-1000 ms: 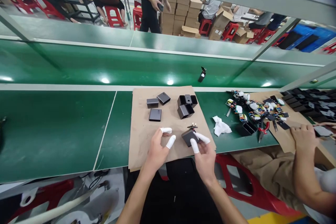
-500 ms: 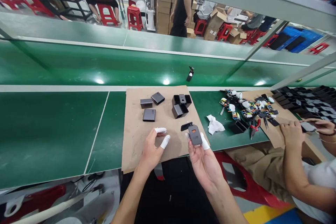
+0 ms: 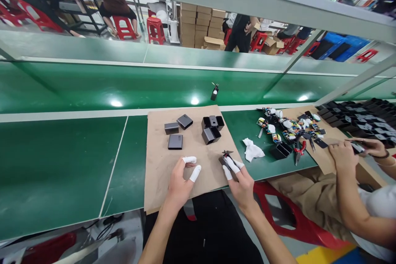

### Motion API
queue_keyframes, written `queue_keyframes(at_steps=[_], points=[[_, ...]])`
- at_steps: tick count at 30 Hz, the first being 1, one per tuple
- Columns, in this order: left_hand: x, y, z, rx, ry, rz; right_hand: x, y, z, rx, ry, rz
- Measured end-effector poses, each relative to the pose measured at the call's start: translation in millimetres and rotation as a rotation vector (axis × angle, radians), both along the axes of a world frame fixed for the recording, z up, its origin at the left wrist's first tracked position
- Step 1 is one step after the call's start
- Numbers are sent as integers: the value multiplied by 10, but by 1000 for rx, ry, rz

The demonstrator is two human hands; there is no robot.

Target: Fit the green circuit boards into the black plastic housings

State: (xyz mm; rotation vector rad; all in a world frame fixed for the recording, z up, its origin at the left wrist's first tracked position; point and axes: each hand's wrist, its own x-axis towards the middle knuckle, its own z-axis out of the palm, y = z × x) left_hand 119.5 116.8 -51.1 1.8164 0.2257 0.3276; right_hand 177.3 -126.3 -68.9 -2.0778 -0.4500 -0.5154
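White finger cots cover the fingertips of both hands. My right hand (image 3: pixel 240 181) grips a dark grey charger (image 3: pixel 224 161) near the right edge of the cardboard sheet (image 3: pixel 198 112); a thin dark flap and some wires stick out of its top, and fingers hide part of it. Over the front of the sheet, my left hand (image 3: pixel 181 179) is open, thumb and forefinger apart with nothing between them. Beyond it lie grey charger casings, among them a flat one (image 3: pixel 175 142) and another (image 3: pixel 185 121). Several hollow casings (image 3: pixel 211 135) stand grouped at the sheet's back right.
A crumpled white tissue (image 3: pixel 253 150) lies right of the cardboard. Farther right are a pile of circuit boards (image 3: pixel 287 124), red-handled pliers (image 3: pixel 299 148) and rows of black casings (image 3: pixel 359 119). A co-worker's hands (image 3: pixel 343 154) hold a part there. One small black unit (image 3: pixel 214 92) sits behind the ledge.
My right hand has turned over from palm up, so the charger's port face no longer shows and its flap end points up. My left hand has stayed nearly still. The view has tilted slightly.
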Motion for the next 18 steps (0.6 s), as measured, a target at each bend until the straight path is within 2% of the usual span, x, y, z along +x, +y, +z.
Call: queue_keyframes(at_steps=[3,7,9,15,16,18], points=[[4,0,3,1,6,-1,13,-26,-106,-26,-26,16],[-3,8,16,10,18,2,45,-12,-80,-57,-113,34],[-6,14,32,17,13,6,78,2,23,-72,-150,62],[-12,29,55,18,28,12,148,65,538,-21,-293,62],[-15,30,52,11,40,12,143,89,560,-17,-293,62],[-19,33,44,-1,58,17,116,150,488,-47,-253,97]])
